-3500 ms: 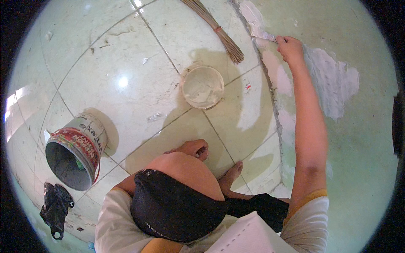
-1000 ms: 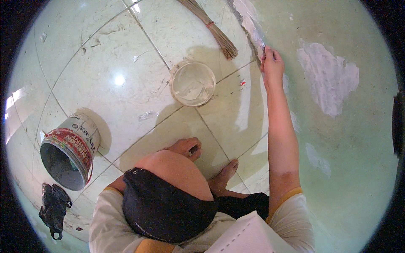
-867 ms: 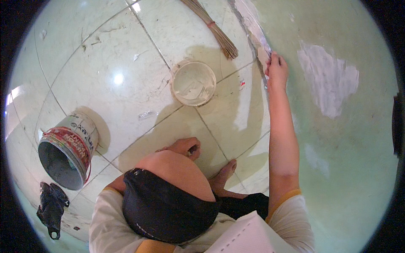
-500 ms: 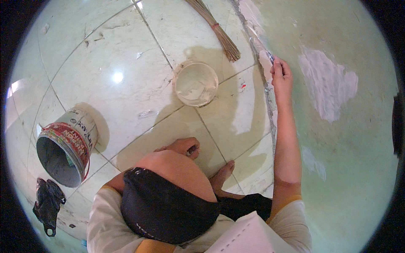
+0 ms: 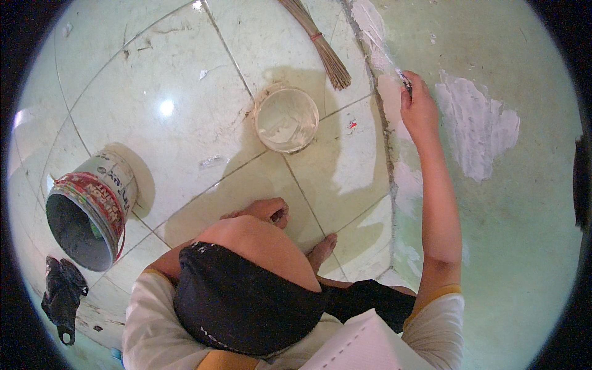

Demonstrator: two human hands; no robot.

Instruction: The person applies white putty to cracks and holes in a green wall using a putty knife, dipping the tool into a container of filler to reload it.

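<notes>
My right hand (image 5: 422, 105) is closed around the dark handle of a putty knife (image 5: 401, 75), whose thin blade lies edge-on at the wall. White putty (image 5: 370, 28) spreads over the wall beyond the blade, low along the floor joint. A larger rough patch of putty (image 5: 475, 123) is to the right of this hand. My left hand (image 5: 271, 211) rests past my bent knee, its fingers curled; what they hold, if anything, is hidden. Ahead of it on the tiles stands a round clear tub (image 5: 287, 120) with pale smears inside.
A stick broom (image 5: 324, 52) lies on the tiles near the wall (image 5: 512, 228). At the left a paint bucket (image 5: 114, 179) with a grey inside stands near a crumpled black plastic bag (image 5: 63, 296). My bare foot (image 5: 322, 251) is on the floor near the wall.
My right hand and forearm have shifted right, with the putty knife still in the grip. The left hand stays by the knee. The whole view has moved slightly.
</notes>
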